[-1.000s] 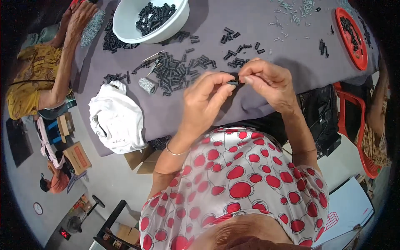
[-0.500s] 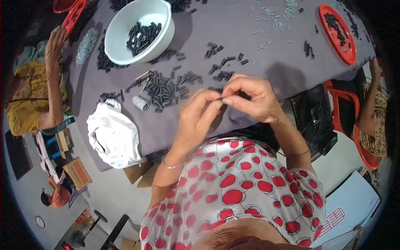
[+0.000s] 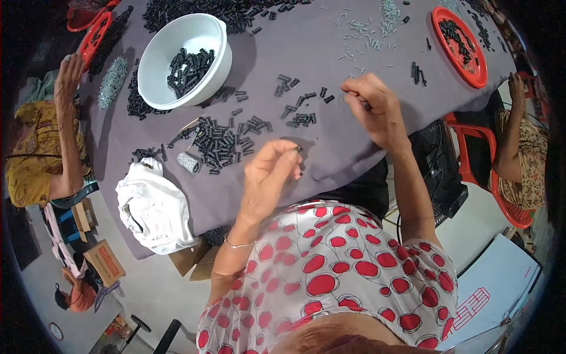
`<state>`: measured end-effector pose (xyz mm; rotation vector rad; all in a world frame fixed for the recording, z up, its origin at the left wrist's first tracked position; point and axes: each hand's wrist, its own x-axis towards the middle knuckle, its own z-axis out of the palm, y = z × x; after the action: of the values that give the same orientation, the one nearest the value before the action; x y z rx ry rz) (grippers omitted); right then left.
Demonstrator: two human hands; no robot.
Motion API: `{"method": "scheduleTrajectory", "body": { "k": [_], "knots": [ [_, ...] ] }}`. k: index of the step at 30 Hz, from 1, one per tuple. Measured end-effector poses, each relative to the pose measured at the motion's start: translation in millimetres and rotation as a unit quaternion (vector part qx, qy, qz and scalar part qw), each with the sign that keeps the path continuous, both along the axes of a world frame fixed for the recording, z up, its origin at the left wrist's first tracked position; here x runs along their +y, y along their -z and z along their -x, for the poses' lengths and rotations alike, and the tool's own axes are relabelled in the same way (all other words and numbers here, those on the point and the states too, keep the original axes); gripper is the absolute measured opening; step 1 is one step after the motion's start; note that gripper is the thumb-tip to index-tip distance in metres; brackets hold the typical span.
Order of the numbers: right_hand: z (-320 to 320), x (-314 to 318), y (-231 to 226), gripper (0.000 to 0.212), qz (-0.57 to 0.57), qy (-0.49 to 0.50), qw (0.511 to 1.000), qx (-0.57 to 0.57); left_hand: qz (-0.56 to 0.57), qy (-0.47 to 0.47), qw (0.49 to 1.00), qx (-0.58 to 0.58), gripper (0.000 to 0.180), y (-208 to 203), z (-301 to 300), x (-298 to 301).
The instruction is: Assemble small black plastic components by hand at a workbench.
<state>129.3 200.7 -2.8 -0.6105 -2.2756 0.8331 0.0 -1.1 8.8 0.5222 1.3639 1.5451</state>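
Observation:
My left hand [image 3: 268, 177] is closed in a pinch around a small black plastic piece [image 3: 299, 149], just above the cloth near the table's front edge. Farther out and to the right, my right hand [image 3: 377, 112] has thumb and forefinger together. What those fingertips hold, if anything, is too small to make out. Tiny silvery metal pieces, like springs [image 3: 352, 54], lie scattered beyond that hand. Several short black plastic tubes [image 3: 303, 120] rest between my two hands, and a larger heap of them [image 3: 218, 141] sits left of my left hand.
A white basin [image 3: 221, 65] holds more black tubes. Around it are a white cloth [image 3: 154, 206], a silvery cylinder [image 3: 188, 163] and a red tray [image 3: 480, 74] with black parts. Co-workers sit left and right; one person's hand [image 3: 69, 74] rests at the table's left edge.
My hands have come apart. The right hand has moved away, up and to the right, toward the silvery pieces. My left hand stays low with the black piece. The whole view has shifted slightly.

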Motion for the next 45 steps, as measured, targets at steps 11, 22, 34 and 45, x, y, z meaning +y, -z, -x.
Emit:
{"method": "scheduleTrajectory", "body": {
  "k": [11, 22, 34, 45],
  "knots": [
    [-0.7, 7.0, 8.9, 0.017, -0.065, -0.031, 0.995, -0.076, 0.003, 0.004, 1.0, 0.01, 0.019, 7.8, -1.4, -2.1],
    [2.2, -0.3, 15.6, 0.014, -0.089, -0.023, 0.994, 0.066, -0.025, -0.019, 1.0, 0.001, 0.022, 9.3, -0.9, 0.0],
    [2.7, 2.1, 7.5, 0.016, -0.094, -0.013, 0.994, -0.046, -0.025, -0.023, 0.999, -0.006, 0.02, 12.1, -0.2, -1.3],
    [5.4, 5.1, 11.0, 0.014, -0.126, -0.028, 0.987, -0.1, -0.016, -0.033, 0.999, 0.005, 0.02, 8.6, -2.3, -0.7]
  ]
}}
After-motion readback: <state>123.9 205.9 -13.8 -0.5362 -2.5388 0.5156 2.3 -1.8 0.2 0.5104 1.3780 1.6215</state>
